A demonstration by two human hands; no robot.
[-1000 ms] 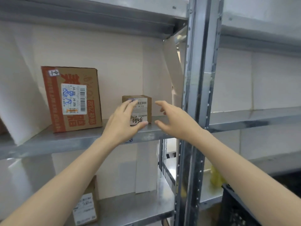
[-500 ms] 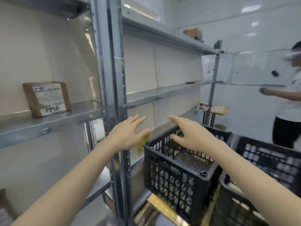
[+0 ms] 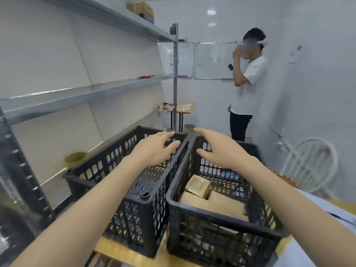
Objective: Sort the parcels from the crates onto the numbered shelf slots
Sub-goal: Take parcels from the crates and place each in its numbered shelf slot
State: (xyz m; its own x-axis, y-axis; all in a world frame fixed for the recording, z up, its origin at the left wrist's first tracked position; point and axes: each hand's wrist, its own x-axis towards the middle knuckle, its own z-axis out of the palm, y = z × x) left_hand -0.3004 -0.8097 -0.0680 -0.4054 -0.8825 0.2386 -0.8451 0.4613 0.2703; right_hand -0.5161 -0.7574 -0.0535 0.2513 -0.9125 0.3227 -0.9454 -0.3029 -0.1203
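Right hand [image 3: 219, 151]: empty, fingers spread and relaxed, palm down, in the air above the far half of the right crate [image 3: 221, 214], touching nothing; left hand [image 3: 154, 149]: likewise empty and loose-fingered, hovering over the left crate [image 3: 100, 185], close to the wall where the two crates meet; the hands near each other but apart

Task items: small brown box [image 3: 197, 185], tilted, lying on top of the flat cardboard parcels [image 3: 225, 207] inside the right crate; all of these sit below the right hand and back toward the person's body; the flat cardboard parcels lie with their long side running roughly across the crate, left to right; contents of the left crate glimpsed only through the mesh, cannot tell what they are

Judgement: step in hand is the reach for a next parcel; the right hand is the nearer, needing to drop and draw back a little to meet the small brown box from above; the left hand would first have to cross the crate walls between

Surroundings: crates side by side on a wooden worktop [image 3: 123, 253]; metal shelf [image 3: 57, 97] along the left, slot numbers not legible; another person [image 3: 248, 83] standing well beyond the crates, near a whiteboard [image 3: 213, 60]
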